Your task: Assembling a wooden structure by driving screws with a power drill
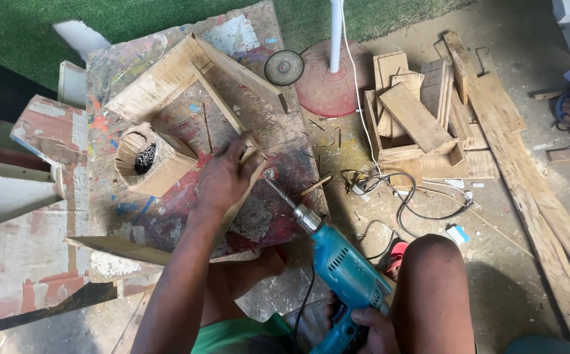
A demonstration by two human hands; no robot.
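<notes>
Drill bit at the frame corner, left hand pinning the wood.

My left hand (225, 178) lies with fingers curled down over the near corner of the wooden frame (193, 78), pressing it flat on the paint-stained board (278, 196) so the joint cannot shift under the bit. My right hand (370, 331) is wrapped tight around the handle of the blue drill (344, 269), low beside my knee (432, 262); the bit slants up and left, its tip just beside my left fingers at that corner. A small wooden box (151, 160) of dark screws sits just left of the hand, within reach. Offcuts (422, 118) lie piled well apart on the right, past the tangled cable (390, 196).
</notes>
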